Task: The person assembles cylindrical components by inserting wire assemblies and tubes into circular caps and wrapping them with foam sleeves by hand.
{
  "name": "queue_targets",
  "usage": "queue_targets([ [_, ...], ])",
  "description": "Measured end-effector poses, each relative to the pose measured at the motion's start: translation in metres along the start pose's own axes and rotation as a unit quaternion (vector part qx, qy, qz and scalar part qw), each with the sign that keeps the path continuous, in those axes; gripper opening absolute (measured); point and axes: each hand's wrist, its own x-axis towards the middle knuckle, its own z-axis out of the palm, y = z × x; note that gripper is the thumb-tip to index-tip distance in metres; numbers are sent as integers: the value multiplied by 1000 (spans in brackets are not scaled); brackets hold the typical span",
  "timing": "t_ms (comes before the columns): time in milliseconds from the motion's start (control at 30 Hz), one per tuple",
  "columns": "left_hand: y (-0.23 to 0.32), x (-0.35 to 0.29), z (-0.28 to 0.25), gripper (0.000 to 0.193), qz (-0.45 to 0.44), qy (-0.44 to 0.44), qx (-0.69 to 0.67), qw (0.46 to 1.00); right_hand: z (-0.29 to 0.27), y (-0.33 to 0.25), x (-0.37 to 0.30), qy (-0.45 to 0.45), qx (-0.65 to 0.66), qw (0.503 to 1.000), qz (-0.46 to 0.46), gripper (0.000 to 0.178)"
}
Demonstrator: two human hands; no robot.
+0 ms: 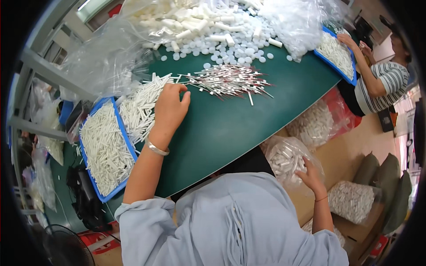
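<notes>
My left hand (171, 106), a bangle at its wrist, is over the table beside a loose heap of thin white sticks (140, 106). Its fingers are curled in, and anything between their tips is hidden. Just right of it lies a pile of thin dark-red and silvery pins with small white pieces on them (228, 80). Below the table's edge, my right hand (312, 176) is at the side of a clear plastic bag of short white cylinders (286, 159). Its thumb and forefinger are apart, with nothing visible between them.
A blue tray of white sticks (106, 150) stands left on the green table (213, 133). Translucent discs (222, 51) and white tubes (195, 29) spill from bags at the back. Another person (377, 84) works beside a second blue tray (335, 55). Filled bags (350, 201) sit lower right.
</notes>
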Motion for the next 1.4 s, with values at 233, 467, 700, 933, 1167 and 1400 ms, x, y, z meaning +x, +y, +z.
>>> queue_targets([
  [233,-11,-6,20,10,23,7,76,997,-64,-190,139,112,116,962,-222,25],
  [467,-14,-12,18,13,22,4,100,995,8,-303,277,77,111,897,-420,16],
  [700,-9,-14,15,8,-3,18,82,996,82,-356,339,117,-64,882,-453,17],
  [933,-26,-17,12,6,-17,44,35,998,108,-374,320,105,9,908,-406,9],
  [1167,-19,-12,14,8,-34,52,-17,998,68,-361,309,-46,389,885,-252,19],
  [1400,-34,-29,21,9,25,86,-4,996,54,-332,310,47,314,907,-277,22],
])
